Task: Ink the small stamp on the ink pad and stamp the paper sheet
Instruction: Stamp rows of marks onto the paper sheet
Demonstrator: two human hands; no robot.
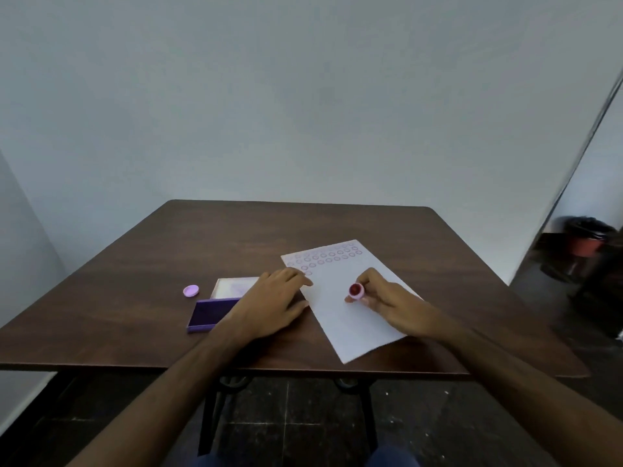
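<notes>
The right hand (387, 299) holds the small stamp (356, 291) in its fingers, tipped so the red round face shows, just above the paper sheet (350, 318). The left hand (273, 298) lies flat with fingers spread on the sheet's edge, partly hiding the open purple ink pad (210, 313). Farther off, rows of ring prints and a lilac round cap (190, 291) mark the dark wooden worktop (168, 251).

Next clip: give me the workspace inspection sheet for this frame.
Surface: dark wooden table.
Job's things: paper sheet angled, rows of ring stamps along its far end; small stamp tilted, red face showing; open purple ink pad left of the sheet.
Clutter: round lilac cap.
Grips: left hand flat on the sheet's edge; right hand holds the stamp.
Cables: nothing seen.
Surroundings: plain wall, dark objects on floor at right.
</notes>
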